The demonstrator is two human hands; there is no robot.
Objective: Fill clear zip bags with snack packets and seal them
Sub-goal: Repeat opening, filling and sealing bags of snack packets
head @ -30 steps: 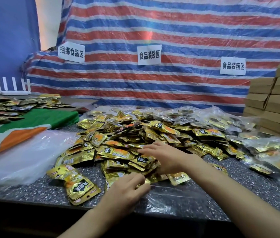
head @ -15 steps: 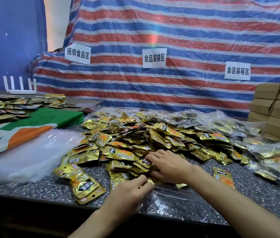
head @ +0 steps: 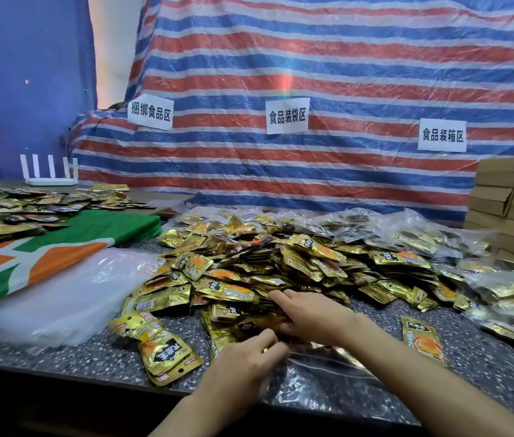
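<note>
We cannot tell what our right hand [head: 312, 316] grips, its palm hiding the packets [head: 233, 291] beneath, nor whether our left hand [head: 243, 357] pinches the bag [head: 328, 386]; boxes [head: 508, 200] at three o'clock and more packets at nine run off frame.
</note>
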